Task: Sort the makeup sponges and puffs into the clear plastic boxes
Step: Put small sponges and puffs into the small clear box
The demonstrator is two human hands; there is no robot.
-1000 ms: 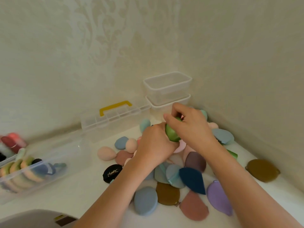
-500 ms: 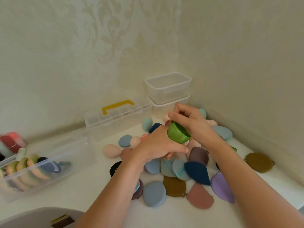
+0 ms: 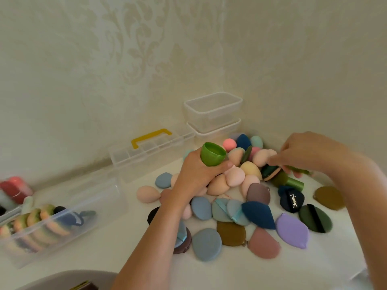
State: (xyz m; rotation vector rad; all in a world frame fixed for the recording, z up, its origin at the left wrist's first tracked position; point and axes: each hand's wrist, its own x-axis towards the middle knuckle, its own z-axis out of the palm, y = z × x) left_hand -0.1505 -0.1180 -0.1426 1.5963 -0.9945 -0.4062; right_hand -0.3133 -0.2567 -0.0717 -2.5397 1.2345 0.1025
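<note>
Left hand [image 3: 196, 174] grips green case half [image 3: 212, 154]; right hand [image 3: 303, 151], fingers curled over sponges [image 3: 234, 176], hold unclear. Step, likely: picking. Next calls for choosing a clear box [image 3: 211, 119].

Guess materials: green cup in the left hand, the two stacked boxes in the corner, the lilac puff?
Green cup, held in the left hand: probably hard plastic, semi-gloss; thin even rim, soft highlights.
Stacked boxes: clear rigid plastic, slightly frosted; the wall shows through them.
Lilac puff: looks like soft foam or velvety fabric, matte; no glare, paler rim along its edge.
</note>
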